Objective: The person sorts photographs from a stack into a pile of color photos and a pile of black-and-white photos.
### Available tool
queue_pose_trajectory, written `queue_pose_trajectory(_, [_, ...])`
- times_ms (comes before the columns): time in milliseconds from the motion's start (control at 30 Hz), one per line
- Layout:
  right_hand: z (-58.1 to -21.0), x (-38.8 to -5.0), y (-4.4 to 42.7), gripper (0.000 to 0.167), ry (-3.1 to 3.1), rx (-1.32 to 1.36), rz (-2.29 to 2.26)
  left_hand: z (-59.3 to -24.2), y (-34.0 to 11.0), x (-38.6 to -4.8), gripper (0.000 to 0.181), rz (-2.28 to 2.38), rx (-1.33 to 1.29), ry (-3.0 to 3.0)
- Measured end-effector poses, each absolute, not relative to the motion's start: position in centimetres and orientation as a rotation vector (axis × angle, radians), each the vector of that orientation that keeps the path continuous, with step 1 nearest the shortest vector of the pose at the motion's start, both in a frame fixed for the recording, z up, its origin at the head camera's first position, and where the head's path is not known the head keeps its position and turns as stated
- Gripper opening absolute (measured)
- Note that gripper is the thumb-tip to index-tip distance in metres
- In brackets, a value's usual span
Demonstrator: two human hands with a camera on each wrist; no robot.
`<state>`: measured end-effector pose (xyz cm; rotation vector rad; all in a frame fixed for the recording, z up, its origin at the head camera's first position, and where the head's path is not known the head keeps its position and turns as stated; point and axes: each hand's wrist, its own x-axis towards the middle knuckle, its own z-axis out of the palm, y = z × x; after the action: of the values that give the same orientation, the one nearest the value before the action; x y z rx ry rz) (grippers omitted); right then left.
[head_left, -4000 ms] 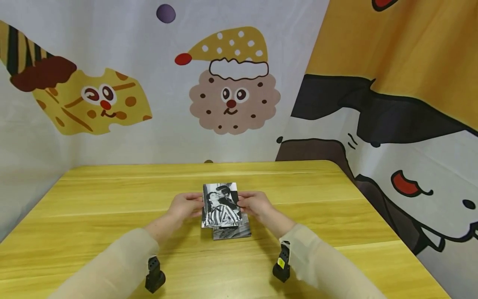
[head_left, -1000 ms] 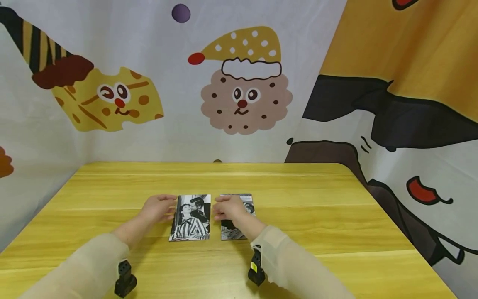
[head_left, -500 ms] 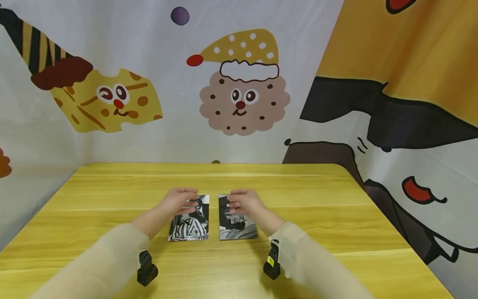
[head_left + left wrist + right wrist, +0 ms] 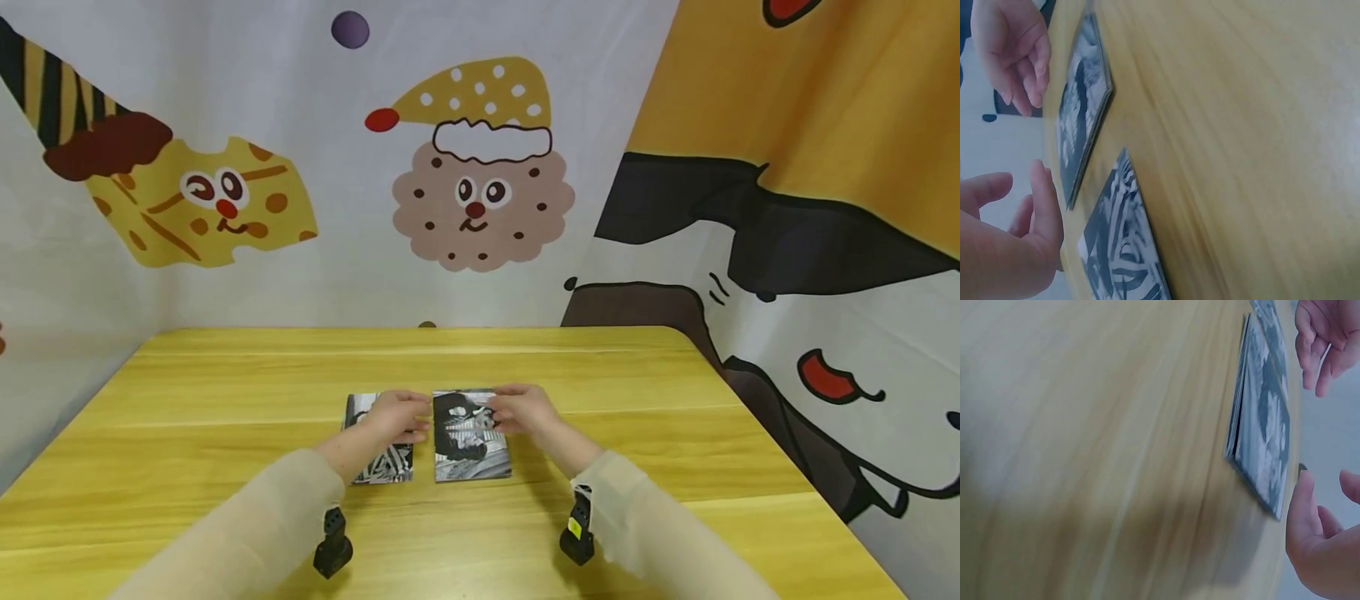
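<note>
Two groups of black-and-white photo cards lie side by side on the wooden table. The left photo card [image 4: 386, 467], with a striped shirt in its picture, is partly covered by my left hand [image 4: 396, 418]. That hand hovers over its right part, fingers loosely bent and holding nothing. A stack of photo cards [image 4: 468, 454] lies to the right; its layered edges show in the right wrist view [image 4: 1238, 394]. My right hand [image 4: 527, 410] is at the stack's upper right edge. Both wrist views show a gap between its fingers [image 4: 1304, 512] and the cards.
The wooden table [image 4: 225, 392] extends around the cards, its far edge meeting a cartoon-printed curtain [image 4: 337, 275]. Black wrist cameras [image 4: 333, 543] hang below both sleeves.
Four seconds ago both hands held the striped-shirt photo card above the stack; it now lies on the left. Since half a second ago, both hands have shifted right, towards the stack's sides.
</note>
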<state>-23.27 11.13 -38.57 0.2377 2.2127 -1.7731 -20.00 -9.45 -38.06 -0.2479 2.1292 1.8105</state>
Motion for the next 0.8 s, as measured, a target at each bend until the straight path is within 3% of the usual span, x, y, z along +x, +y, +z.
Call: queue_pose_trajectory(800, [-39.39,-22.76,12.13,0.046,2.289,0.256,-1.676,-39.07,-8.72,-19.53,0.035,1.721,-0.221,2.222])
